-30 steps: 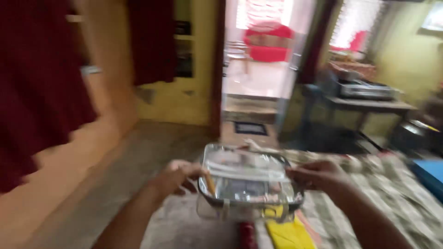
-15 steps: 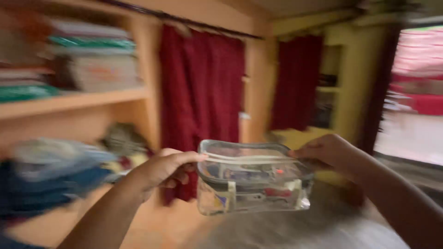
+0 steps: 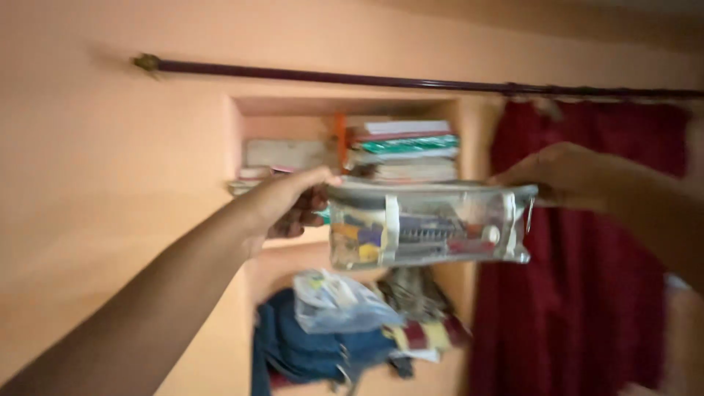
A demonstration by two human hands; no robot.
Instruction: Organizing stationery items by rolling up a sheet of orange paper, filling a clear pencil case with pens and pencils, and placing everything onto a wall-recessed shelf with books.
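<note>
While both hands pinch its upper rim at opposite ends, the clear zip pouch (image 3: 429,224) hangs level in the air, its small coloured contents sagging below the fingers. The left hand (image 3: 293,202) has its fingers curled closed on the left end, thumb along the top; the right hand (image 3: 561,176) grips the right end, though blur hides the exact finger placement. Held this way the pouch stays flat and upright. Just beyond the fingertips is a wall niche (image 3: 238,136) in a peach wall with stacked books (image 3: 403,147); below the fingers lie heaped clothes (image 3: 330,330). A dark red curtain (image 3: 587,308) hangs from a rod (image 3: 293,75) beyond the right hand.
</note>
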